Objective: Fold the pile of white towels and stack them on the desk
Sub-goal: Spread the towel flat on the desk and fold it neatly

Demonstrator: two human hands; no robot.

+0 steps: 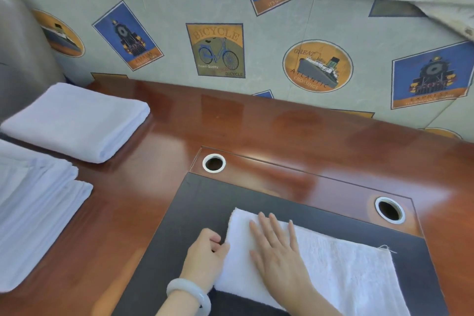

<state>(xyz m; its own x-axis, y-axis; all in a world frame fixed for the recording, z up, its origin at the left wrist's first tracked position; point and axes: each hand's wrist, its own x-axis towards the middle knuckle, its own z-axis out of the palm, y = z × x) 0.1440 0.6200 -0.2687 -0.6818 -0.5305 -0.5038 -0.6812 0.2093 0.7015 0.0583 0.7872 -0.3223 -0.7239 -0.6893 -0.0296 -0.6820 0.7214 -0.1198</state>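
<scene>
While right grip presses flat, fingers straight, on the white terry towel on the glossy red-brown wooden worktop, left grip pinches the edge beside it. Likely smoothing mid-fold. Next: double it over, then stack on folded white towel, well beyond-left.

Two grips work the counter: left grip and right grip, with one white towel under them. Left of the left grip are one folded towel and one towel pile (layers too close to count). Beyond the grips are two ringed cable holes. One bracelet circles the left wrist.
</scene>
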